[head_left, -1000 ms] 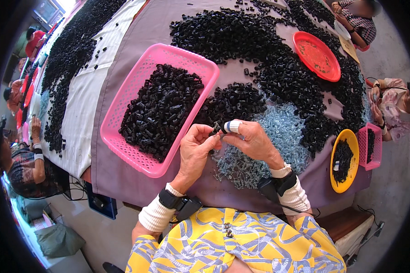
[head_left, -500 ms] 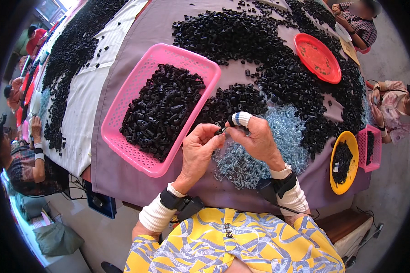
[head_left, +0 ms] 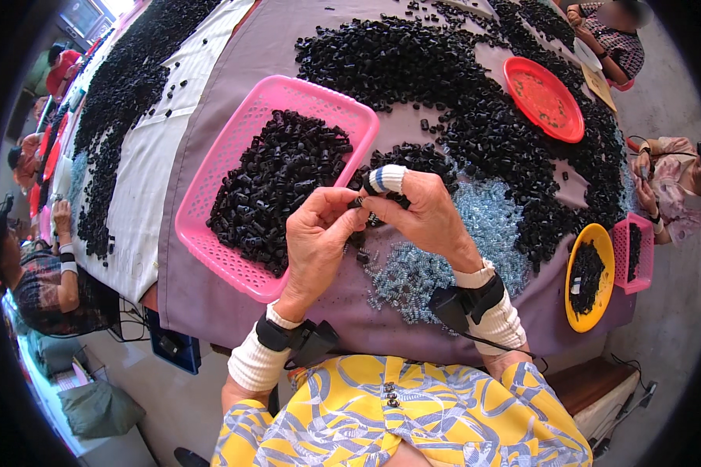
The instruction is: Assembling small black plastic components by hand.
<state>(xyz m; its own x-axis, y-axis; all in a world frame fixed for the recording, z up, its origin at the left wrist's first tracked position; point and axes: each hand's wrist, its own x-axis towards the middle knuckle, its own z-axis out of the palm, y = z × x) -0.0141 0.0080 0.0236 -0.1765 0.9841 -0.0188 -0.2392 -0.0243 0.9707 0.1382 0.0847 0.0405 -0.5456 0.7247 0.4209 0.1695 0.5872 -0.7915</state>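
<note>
Low passage leftward is blocked by the pink basket [head_left: 220, 266], and ahead by black pieces [head_left: 417, 159]; bare table [head_left: 382, 336] is found nearside of the pale-blue heap [head_left: 491, 222].

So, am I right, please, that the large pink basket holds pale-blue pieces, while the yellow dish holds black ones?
No: in the head view, the large pink basket holds black pieces; the pale-blue pieces lie loose on the tablecloth. The yellow dish is as you say.

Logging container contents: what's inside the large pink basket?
The large pink basket holds a heap of small black parts. Anything beneath the surface is covered; the left hand hides part of the right rim.
</note>
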